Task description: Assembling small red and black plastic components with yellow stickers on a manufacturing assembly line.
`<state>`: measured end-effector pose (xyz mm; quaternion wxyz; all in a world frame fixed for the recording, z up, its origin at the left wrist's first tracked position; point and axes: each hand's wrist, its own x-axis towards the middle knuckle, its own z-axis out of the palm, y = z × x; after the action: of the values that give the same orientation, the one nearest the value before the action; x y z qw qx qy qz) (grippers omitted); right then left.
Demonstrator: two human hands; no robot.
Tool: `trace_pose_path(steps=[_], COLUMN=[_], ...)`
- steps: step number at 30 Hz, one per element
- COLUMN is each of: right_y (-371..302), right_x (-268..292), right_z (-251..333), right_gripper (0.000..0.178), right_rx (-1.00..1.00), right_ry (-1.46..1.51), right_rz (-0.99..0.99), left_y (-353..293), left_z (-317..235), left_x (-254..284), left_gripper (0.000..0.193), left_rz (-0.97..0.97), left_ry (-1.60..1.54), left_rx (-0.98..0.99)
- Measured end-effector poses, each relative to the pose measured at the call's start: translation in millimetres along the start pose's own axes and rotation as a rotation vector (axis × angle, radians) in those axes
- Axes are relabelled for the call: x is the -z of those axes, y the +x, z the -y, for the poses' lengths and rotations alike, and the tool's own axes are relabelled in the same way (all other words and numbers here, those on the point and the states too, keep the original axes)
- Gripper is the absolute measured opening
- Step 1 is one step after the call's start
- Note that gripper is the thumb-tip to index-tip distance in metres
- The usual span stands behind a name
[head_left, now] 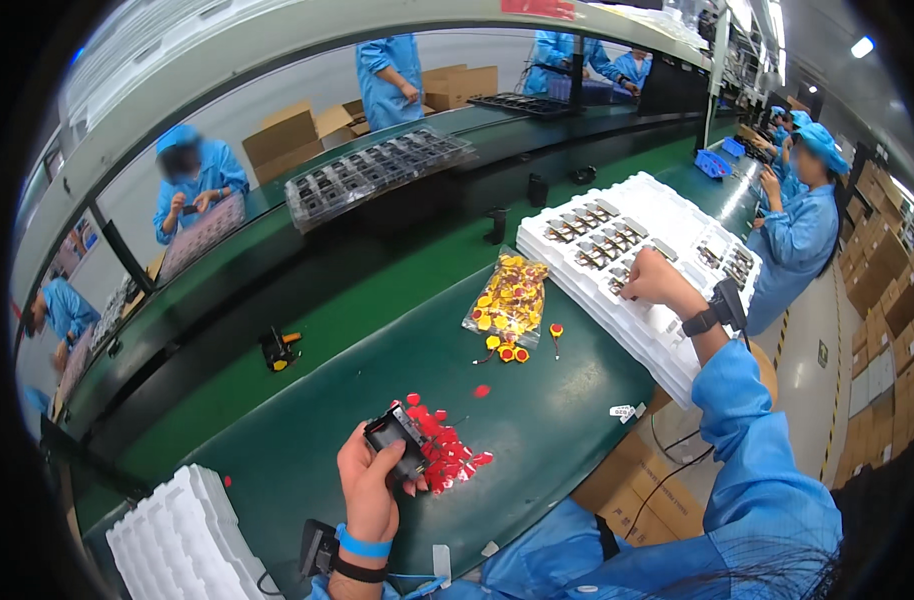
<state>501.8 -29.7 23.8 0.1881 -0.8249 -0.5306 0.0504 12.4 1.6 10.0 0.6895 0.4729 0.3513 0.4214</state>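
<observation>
My left hand (365,490) is closed around a black plastic housing (411,460), held just above the near part of the green table. Beside it lies a scattered pile of small red pieces (447,440). Stretched out to the right, my right hand (665,284) has its fingers bent together over a white foam tray (649,192). Small parts with wires (587,222) sit in rows in that tray. What its fingertips grip, if anything, is hidden. A clear bag of yellow round parts (512,295) lies left of the tray, with several loose yellow parts (507,352) by its mouth.
Beyond the table edge runs a green conveyor (377,318) carrying black parts (278,350). A clear tray of black pieces (377,172) rests past it. White trays (182,540) are stacked at lower left. Co-workers in blue (802,215) are at right and across the line.
</observation>
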Motion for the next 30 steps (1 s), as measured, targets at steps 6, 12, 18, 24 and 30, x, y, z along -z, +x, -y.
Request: trace_pose_path(steps=[6, 12, 18, 24, 30], right_y=[-20.6, -110.9, -124.5, -99.0, -93.9], right_x=[18.2, 3.1, -43.2, -86.7, -107.9], right_z=[11.1, 152.8, 268.0, 292.1, 282.3], right_gripper=[0.014, 0.014, 0.019, 0.020, 0.020], right_rx=[-0.226, 0.132, 0.778, 0.784, 0.557], right_ry=[0.784, 0.956, 0.722, 0.646, 0.947], right_rz=[-0.140, 0.024, 0.142, 0.339, 0.506], left_y=[0.5, 0.9, 5.4, 7.1, 7.9], left_z=[0.1, 8.7, 21.6, 11.2, 12.5], left_x=[1.6, 7.5, 20.1, 14.1, 14.3], left_gripper=[0.017, 0.019, 0.015, 0.022, 0.019], left_rz=[0.067, 0.054, -0.171, -0.321, -0.355], left_ry=[-0.118, -0.044, 0.264, 0.502, 0.524], left_rx=[0.039, 0.015, -0.239, -0.354, -0.272])
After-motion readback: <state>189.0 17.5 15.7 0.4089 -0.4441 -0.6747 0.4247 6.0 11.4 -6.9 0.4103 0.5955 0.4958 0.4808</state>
